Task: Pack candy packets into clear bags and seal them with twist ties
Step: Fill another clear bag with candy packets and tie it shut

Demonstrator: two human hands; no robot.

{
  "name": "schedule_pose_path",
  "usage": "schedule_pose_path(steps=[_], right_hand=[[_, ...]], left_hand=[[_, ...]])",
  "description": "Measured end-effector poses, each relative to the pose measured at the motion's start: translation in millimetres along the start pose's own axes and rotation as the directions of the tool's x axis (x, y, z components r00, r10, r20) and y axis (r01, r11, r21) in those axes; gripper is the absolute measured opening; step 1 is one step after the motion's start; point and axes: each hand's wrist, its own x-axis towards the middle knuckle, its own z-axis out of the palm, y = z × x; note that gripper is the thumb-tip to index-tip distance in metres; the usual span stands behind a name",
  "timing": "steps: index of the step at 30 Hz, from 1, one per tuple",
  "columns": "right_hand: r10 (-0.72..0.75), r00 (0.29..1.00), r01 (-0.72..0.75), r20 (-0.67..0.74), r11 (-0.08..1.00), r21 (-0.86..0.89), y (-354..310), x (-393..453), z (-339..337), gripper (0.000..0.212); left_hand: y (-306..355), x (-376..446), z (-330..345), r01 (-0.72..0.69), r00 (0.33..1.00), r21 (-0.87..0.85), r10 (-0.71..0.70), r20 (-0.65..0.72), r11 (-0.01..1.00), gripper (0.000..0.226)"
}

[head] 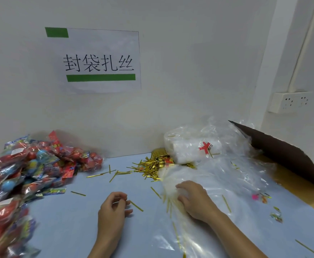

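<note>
White wall fills the background, a paper sign (98, 60) with black characters and green bars taped to it, a socket strip (290, 101) off to the right. Down on the pale blue surface (65, 228), the head view gives us a big heap of candy packets (22, 175), red and blue in crinkly wrap, piled along the left edge and blurred at the near end. Gold twist ties (152, 167) lie in a thick scatter at the back centre, with strays spread across the middle. Behind them sits a white plastic-wrapped bundle (189, 148) with a red mark, against the wall. Clear bags (227, 175) sprawl over the right side, some covering loose ties, and a dark cardboard flap (286, 155) leans in at the far right.

Left hand (113, 209) rests mid-surface, fingers (121, 199) curled in, pinching the end of a single tie (136, 206) that points out to the right. Right hand (197, 199) lies on the clear bags, its fingers bent and gripping a bunched bit of the film; a fan of ties shows blurred beneath that film. A few small coloured scraps (258, 197) sit near the right edge.
</note>
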Motion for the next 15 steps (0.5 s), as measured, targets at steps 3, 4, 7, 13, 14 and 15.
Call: schedule_pose_path(steps=[3, 4, 7, 13, 14, 15], right_hand=[[-0.002, 0.993, 0.003, -0.115, 1.0, 0.01, -5.6, -6.0, -2.7, 0.019], [0.001, 0.988, 0.008, -0.154, 0.998, 0.059, -9.2, -7.1, -2.6, 0.018], [-0.018, 0.951, 0.103, -0.31, 0.96, 0.26, -27.8, -5.8, -2.4, 0.021], [-0.354, 0.842, 0.459, -0.407, 0.867, 0.195, -95.0, 0.6, 9.1, 0.033], [-0.441, 0.821, 0.519, -0.362, 0.841, 0.152, -104.6, 1.9, 13.7, 0.038], [-0.515, 0.797, 0.568, -0.316, 0.817, 0.1, -114.0, 3.3, 18.3, 0.044]], left_hand=[[-0.8, -0.8, 0.4, -0.017, 1.0, 0.023, 0.016, 0.006, 1.0, 0.029], [-0.7, -1.2, 0.9, -0.021, 1.0, 0.033, 0.021, 0.012, 0.999, 0.03], [1.7, -2.6, 1.7, -0.03, 0.999, 0.01, 0.03, 0.038, 1.0, 0.034], [24.0, 2.7, -9.9, 0.29, 0.952, -0.32, -0.237, 0.196, 0.902, 0.048], [27.9, 7.0, -16.4, 0.361, 0.928, -0.361, -0.296, 0.225, 0.86, 0.061], [32.8, 12.2, -24.4, 0.414, 0.907, -0.399, -0.336, 0.253, 0.818, 0.069]])
